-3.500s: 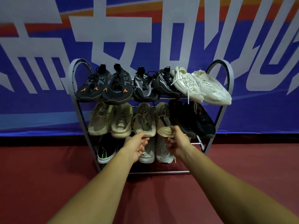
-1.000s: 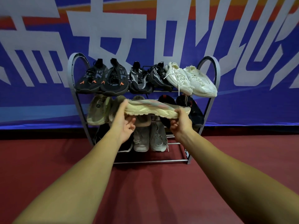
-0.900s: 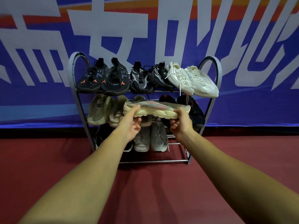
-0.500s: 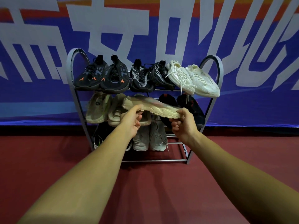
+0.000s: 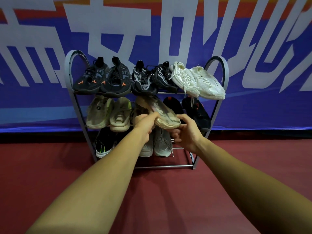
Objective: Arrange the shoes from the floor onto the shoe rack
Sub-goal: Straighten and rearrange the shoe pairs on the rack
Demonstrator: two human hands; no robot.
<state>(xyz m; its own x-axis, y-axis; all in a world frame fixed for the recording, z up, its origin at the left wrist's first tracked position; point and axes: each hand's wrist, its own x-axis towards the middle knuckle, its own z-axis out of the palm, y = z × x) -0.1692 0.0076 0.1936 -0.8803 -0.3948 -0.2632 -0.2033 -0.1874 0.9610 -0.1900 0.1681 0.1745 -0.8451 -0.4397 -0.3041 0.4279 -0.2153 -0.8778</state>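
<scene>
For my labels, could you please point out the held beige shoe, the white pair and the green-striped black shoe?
beige shoe (image 5: pixel 163 114): head view, mottled side.
white pair (image 5: pixel 208 84): head view, right shoe's upper.
green-striped black shoe (image 5: pixel 103 146): head view, striped side.

The grey metal shoe rack (image 5: pixel 168 166) is standing nearly full. A beige sneaker (image 5: pixel 162 114) is hanging tilted at the middle shelf, with the left hand (image 5: pixel 145 122) and the right hand (image 5: pixel 187 132) gripping its near end, between a beige pair (image 5: pixel 109 114) and a black pair (image 5: pixel 194 112). Dark pairs (image 5: pixel 103 80) and a white pair (image 5: pixel 197 80) are sitting on top, and a grey pair (image 5: pixel 160 144) is resting below.
</scene>
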